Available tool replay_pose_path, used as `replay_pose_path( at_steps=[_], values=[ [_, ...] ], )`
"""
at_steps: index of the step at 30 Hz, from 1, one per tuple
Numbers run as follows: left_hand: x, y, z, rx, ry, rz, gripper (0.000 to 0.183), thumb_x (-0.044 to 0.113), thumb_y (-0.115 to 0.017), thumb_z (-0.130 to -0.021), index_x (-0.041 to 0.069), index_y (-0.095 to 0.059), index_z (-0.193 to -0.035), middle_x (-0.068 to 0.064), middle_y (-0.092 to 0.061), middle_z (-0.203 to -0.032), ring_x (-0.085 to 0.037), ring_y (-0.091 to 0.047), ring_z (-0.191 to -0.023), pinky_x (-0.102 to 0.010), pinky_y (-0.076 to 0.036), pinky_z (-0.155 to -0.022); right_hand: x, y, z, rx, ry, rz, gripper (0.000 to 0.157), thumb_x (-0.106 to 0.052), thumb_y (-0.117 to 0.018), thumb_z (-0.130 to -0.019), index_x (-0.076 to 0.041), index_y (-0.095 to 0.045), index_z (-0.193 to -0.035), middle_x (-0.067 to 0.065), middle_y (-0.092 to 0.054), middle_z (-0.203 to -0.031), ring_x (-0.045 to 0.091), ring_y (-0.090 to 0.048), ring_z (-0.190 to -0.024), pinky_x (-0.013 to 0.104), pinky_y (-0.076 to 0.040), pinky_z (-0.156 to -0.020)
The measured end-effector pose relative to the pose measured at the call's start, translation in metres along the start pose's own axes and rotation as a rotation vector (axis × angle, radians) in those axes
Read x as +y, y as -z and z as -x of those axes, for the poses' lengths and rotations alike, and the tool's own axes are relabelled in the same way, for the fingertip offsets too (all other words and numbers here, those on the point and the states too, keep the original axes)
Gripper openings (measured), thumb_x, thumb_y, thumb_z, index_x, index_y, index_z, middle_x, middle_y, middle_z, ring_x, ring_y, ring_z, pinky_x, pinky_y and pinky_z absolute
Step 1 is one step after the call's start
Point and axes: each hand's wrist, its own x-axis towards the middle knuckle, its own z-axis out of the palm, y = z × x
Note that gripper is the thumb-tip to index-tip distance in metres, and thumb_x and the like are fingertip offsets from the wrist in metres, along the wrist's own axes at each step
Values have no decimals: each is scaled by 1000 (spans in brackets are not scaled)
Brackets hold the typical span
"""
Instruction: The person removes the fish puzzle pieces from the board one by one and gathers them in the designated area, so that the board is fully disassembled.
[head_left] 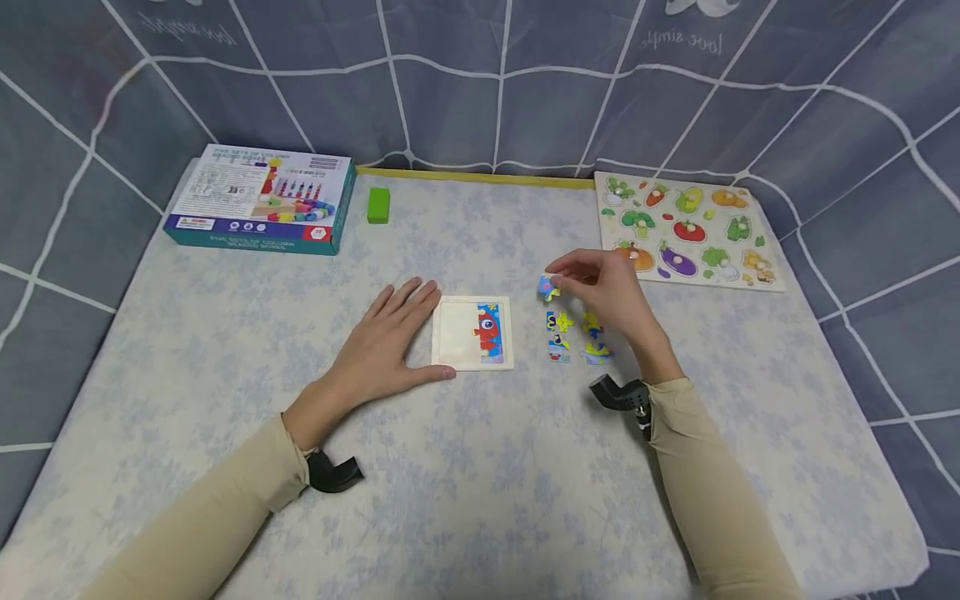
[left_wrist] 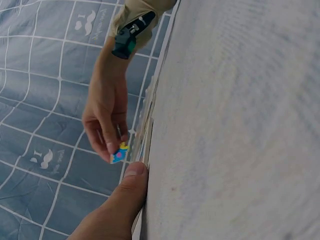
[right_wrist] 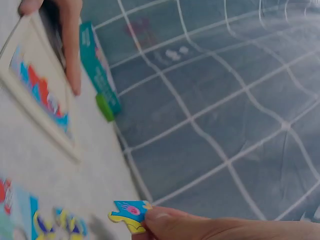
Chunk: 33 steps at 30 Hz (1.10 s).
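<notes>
Between thumb and fingers my right hand (head_left: 603, 287) pinches a blue and yellow jigsaw piece (right_wrist: 129, 215) with a pink spot, raised above the table. My left hand (head_left: 382, 346) lies with fingers spread along the left side of a pale square puzzle frame (head_left: 456, 333), its thumb at the lower edge. In the frame's right part sit joined pieces (head_left: 491, 332) showing a red creature with a big eye on blue; its left part shows bare board. Just under my right hand, loose jigsaw pieces (head_left: 558, 350) lie in two columns on the cloth.
At the back right lies a vegetable peg board (head_left: 690, 233), close beyond my right hand. A teal and white boxed toy set (head_left: 258, 200) stands back left, with a green block (head_left: 378, 205) beside it. A grey checked curtain (head_left: 450, 108) hangs behind the table.
</notes>
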Motion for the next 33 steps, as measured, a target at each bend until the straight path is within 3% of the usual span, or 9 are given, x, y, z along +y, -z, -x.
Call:
replay_pose_path(
  at_steps=[7, 11, 17, 20, 26, 33],
  values=[
    [0, 1, -1, 12, 14, 7, 118, 73, -76, -80, 11, -28, -168, -7, -27, -175, -28, -16, -164, -51, -7, -135, 18, -1, -7, -16, -23, 79, 11, -9, -77, -97, -5, -81, -107, 12, -79, -98, 23, -66, -77, 17, -51, -69],
    [0, 0, 0, 2, 16, 13, 118, 73, -75, -81, 11, -27, -168, -7, -27, -175, -29, -16, -164, -50, -7, -135, 20, -2, -7, -24, -15, 134, 12, -8, -77, -97, -4, -82, -107, 13, -78, -98, 24, -65, -80, 23, -50, -71],
    [3, 3, 0, 6, 15, -1, 118, 74, -75, -80, 11, -28, -168, -6, -27, -175, -28, -16, -164, -50, -7, -135, 20, 2, -6, -47, 5, 148, 18, -10, -80, -94, -4, -81, -112, 15, -77, -114, 30, -67, -104, 46, -54, -94],
    [3, 4, 0, -2, 15, -2, 118, 73, -75, -80, 11, -28, -168, -7, -27, -175, -29, -15, -164, -50, -6, -135, 22, 3, -5, -57, 11, 144, 21, -9, -81, -93, -3, -81, -113, 15, -77, -116, 32, -66, -114, 51, -51, -104],
    [4, 2, 4, -13, 24, -5, 118, 74, -75, -80, 10, -28, -168, -7, -26, -175, -29, -15, -165, -49, -5, -135, 21, -4, -3, -81, 11, 137, 22, -11, -82, -93, -6, -81, -115, 12, -76, -116, 28, -61, -114, 47, -51, -97],
    [1, 0, 3, -6, 14, -3, 117, 72, -75, -81, 9, -28, -168, -8, -28, -175, -30, -16, -164, -51, -7, -135, 21, -7, -3, -105, 21, 150, 21, -9, -82, -93, -8, -81, -114, 8, -75, -114, 24, -67, -106, 45, -58, -96]
  ],
)
